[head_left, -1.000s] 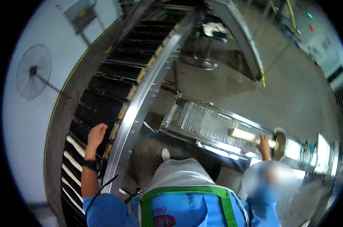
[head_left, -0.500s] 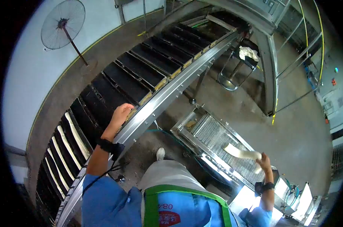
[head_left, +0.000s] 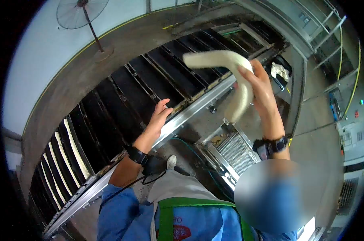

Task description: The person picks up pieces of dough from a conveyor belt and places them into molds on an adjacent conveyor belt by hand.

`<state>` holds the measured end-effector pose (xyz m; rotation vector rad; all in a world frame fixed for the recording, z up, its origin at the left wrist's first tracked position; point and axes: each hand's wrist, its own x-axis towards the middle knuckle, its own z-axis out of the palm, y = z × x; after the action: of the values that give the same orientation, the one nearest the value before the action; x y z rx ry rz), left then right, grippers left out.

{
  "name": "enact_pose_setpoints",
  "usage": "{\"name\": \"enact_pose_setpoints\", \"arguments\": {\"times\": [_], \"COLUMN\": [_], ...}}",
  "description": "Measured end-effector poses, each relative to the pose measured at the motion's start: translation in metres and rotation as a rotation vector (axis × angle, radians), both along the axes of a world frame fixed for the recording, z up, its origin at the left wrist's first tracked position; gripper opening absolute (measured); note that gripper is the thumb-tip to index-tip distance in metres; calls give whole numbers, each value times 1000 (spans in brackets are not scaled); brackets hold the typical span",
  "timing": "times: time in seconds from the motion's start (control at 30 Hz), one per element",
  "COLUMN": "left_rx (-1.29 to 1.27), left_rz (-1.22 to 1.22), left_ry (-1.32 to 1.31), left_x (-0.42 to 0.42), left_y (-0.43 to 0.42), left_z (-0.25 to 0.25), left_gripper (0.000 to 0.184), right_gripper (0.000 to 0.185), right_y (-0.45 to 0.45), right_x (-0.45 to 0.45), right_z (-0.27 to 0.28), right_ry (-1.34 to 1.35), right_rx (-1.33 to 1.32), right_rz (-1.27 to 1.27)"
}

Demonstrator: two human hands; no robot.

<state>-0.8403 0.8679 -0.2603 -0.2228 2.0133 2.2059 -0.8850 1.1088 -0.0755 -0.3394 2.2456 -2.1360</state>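
Note:
My right hand is closed around the middle of a long, pale dough roll. One end of the roll reaches left over the dark trays, while the other hangs below my hand. At the near edge of the tray conveyor, my left hand holds nothing, its thumb and fingers apart. Whether it touches the edge I cannot tell. Farther left, several white dough strips lie lengthwise in the narrow black trays.
Beneath my right arm is a metal mesh belt in a steel frame. A stool with a white cloth stands beyond it. A pedestal fan is across the conveyor, and metal railings rise at the right.
My right hand has lifted the dough roll from the mesh belt up and left towards the trays. My left hand has shifted right along the conveyor edge. The camera view has moved.

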Motion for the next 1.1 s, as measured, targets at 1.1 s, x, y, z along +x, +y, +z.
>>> {"name": "enact_pose_setpoints", "arguments": {"times": [1.1], "left_rx": [-1037], "left_rz": [274], "left_ry": [52], "left_x": [-158], "left_y": [30], "left_z": [-129], "left_gripper": [46], "right_gripper": [53], "right_y": [306], "right_x": [309], "right_z": [-341], "right_ry": [-756], "right_rx": [1735], "right_rz": [-427]}}
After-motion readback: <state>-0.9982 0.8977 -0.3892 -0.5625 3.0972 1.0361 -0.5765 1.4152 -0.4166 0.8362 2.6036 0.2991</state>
